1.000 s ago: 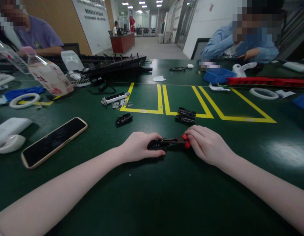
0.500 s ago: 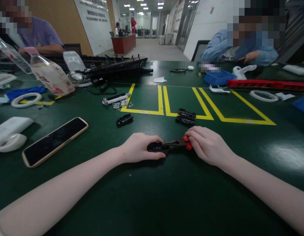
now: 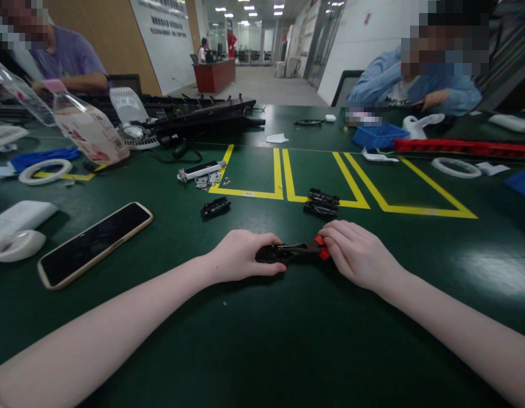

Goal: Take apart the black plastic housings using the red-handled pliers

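Right hand (image 3: 356,252): clasping red-handled, dark metal pliers (image 3: 305,248)
Left hand (image 3: 239,255): grasping small oblong black part (image 3: 268,254) at pliers' nose
Two black ridged pieces (image 3: 323,198): beyond the pliers

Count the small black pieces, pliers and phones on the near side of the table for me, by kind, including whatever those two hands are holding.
Small black pieces: 4 (one in the left hand, one lying alone, two together)
Red-handled pliers: 1, in the right hand
Phone: 1
Total: 6
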Tool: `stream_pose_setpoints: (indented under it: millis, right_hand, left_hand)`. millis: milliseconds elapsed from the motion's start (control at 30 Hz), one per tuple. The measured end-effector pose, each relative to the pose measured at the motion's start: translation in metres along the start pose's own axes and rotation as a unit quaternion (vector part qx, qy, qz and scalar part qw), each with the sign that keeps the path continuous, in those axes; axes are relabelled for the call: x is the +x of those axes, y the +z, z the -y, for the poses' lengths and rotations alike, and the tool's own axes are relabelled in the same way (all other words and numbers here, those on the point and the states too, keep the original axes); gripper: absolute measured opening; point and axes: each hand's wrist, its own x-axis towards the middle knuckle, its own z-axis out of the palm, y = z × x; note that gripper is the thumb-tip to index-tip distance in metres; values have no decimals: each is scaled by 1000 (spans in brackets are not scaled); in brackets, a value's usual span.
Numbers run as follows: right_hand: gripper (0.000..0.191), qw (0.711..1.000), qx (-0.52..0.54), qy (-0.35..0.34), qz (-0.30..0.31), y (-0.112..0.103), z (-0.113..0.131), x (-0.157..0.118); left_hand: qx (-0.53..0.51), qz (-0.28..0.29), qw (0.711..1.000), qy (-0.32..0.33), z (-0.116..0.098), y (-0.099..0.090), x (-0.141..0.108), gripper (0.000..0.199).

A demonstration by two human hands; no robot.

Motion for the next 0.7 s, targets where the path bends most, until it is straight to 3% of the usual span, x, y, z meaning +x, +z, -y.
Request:
stream_pose_setpoints:
  millis: [700]
  right_hand:
    - [27, 1000, 13, -5, 10, -4, -4, 1]
  left_hand:
    - [-22, 27, 999, 17, 1, -4, -1, 44]
